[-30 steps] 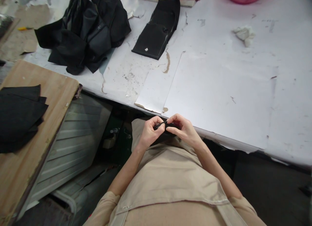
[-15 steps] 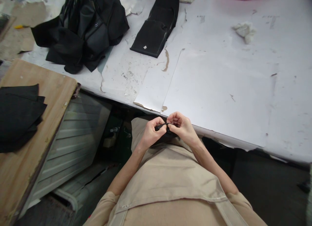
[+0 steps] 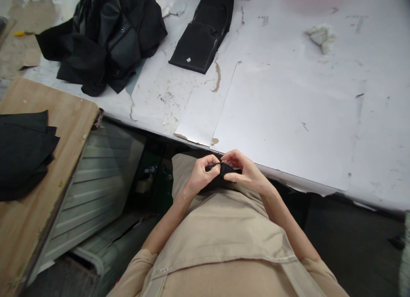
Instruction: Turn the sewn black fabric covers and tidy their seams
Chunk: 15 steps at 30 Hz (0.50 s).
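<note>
At the table's front edge, against my apron, a small piece of black fabric (image 3: 226, 169) is between my hands. My left hand (image 3: 202, 174) pinches its left end between thumb and bent fingers. My right hand (image 3: 248, 173) holds the piece more loosely from the right, its fingers above and its thumb below, with black material showing between them. Part of the fabric hangs down behind the hands, and its full shape is hidden.
A crumpled heap of black material (image 3: 118, 40) and a folded black piece (image 3: 197, 45) lie on the white-covered table (image 3: 282, 109). On the left, black cut pieces (image 3: 24, 156) rest on a wooden board (image 3: 64, 113). A whitish scrap (image 3: 322, 37) sits to the right.
My right hand has loosened from a tight pinch, its thumb and fingers now farther apart and slightly to the right, showing more black fabric. My left hand keeps its pinch.
</note>
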Available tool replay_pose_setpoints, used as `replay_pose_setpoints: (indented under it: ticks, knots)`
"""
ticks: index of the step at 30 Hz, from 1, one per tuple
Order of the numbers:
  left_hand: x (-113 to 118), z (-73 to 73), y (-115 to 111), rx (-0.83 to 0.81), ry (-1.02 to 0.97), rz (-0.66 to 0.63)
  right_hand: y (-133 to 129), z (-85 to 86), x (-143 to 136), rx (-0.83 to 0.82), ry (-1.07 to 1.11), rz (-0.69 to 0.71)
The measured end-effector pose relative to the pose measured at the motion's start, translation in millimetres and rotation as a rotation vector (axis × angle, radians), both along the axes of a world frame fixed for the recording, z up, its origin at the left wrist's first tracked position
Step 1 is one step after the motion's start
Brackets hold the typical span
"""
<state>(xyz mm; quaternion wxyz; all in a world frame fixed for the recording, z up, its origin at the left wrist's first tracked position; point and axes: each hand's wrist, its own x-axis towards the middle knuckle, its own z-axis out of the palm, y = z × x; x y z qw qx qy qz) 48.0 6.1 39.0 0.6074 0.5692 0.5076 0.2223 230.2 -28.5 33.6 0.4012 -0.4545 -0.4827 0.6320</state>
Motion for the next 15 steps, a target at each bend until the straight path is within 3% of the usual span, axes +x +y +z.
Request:
replay_pose_setpoints:
  ticks: [2,5,9,15]
  knots:
    - [0,0.2,1,-0.004,0.001,0.022,-4,0.4,5,0.083,-0.072,0.072]
    - [0,0.2,3,0.004,-0.007,0.018,-8,-1.4,3,0.124,-0.16,0.015]
    - [2,-0.9,2,0.01,-0.031,0.025,-8,-4.8,-6,0.082,-0.146,-0.115]
    - [1,-1.9,1,-0.07,-0.082,0.051,-6,-4.4,-5,-0.005,-0.028,-0.165]
